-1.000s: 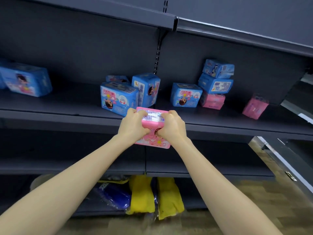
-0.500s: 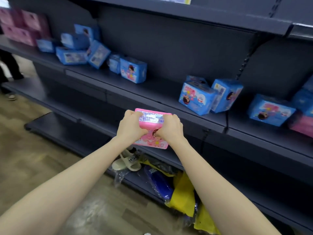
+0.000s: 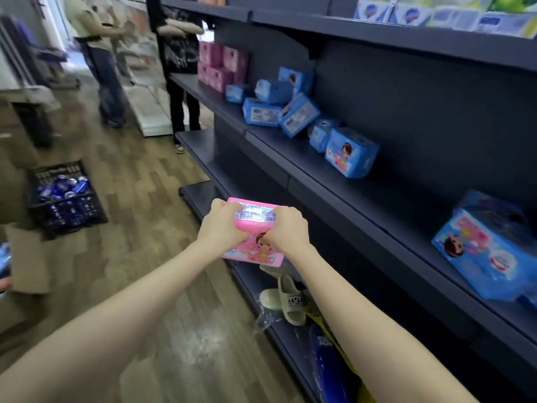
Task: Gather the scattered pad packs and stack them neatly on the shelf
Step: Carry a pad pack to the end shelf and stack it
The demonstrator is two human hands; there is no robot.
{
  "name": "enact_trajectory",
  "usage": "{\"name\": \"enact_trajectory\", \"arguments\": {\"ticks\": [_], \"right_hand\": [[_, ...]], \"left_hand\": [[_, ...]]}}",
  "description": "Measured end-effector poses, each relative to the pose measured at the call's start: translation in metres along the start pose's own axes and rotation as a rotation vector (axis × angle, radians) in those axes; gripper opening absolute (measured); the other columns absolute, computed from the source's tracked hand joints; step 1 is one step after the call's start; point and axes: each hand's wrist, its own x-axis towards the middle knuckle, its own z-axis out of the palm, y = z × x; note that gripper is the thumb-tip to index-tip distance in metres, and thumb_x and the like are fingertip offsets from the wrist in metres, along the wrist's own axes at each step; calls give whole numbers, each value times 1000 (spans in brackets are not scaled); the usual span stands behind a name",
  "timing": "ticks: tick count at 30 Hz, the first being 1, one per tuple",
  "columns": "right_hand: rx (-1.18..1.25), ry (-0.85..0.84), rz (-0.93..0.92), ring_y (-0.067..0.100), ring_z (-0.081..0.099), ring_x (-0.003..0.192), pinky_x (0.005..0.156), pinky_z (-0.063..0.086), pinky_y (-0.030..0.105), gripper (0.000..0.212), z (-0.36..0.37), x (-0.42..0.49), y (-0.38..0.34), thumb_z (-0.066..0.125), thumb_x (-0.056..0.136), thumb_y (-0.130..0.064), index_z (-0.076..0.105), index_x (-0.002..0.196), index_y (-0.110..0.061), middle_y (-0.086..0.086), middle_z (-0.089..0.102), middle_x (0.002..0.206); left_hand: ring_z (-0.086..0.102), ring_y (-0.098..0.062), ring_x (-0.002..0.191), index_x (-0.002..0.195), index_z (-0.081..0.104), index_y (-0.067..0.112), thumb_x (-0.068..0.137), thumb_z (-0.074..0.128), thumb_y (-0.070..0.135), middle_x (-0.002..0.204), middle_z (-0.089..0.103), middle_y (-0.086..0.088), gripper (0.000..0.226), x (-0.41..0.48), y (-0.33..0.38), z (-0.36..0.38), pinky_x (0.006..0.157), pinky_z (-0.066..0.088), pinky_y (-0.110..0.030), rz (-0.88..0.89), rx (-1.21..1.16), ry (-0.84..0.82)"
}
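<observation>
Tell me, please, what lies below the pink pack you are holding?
A beige slipper lies on the bottom shelf; the pink pack covers most of something pale behind it.

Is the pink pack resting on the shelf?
No, both the left hand and right hand hold the pink pack in front of the shelf.

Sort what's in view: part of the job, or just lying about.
Job: pink pack gripped by left hand and right hand; scattered blue packs; stacked pink packs; shelf.
Lying about: crate of cans; sandal; cardboard.
</observation>
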Motion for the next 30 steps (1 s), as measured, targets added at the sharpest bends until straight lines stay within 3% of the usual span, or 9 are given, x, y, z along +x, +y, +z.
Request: {"name": "enact_trajectory", "arguments": {"ticks": [8,13,21,30], "right_hand": [[-8,-68,-221,23,62,93,62,38,25,35,10,49,-19,76,71,-22,60,100,-10,7,60,103],[-17,-117,-323,24,62,92,62,38,26,29,23,67,-34,77,71,-19,57,91,-13,7,60,101],[-33,-200,-399,26,61,94,63,39,25,33,61,105,-66,74,73,-19,60,101,-9,9,59,106],[-47,-210,-393,23,61,95,62,39,24,29,95,192,-126,71,76,-17,58,101,-10,8,58,105]], "left_hand": [[55,-29,108,135,45,16,73,73,18,131,37,-9,67,18,-18,-9,89,41,-31,-157,-9,136],[55,-28,106,135,46,16,74,71,16,130,37,-7,66,22,-33,-11,80,39,-26,-251,-30,212],[56,-28,105,133,47,15,73,72,16,129,37,-8,65,43,-72,-18,86,42,-30,-376,-37,245],[56,-28,103,134,46,14,74,73,18,128,37,-7,66,133,-135,-48,82,41,-29,-364,-48,239]]}}
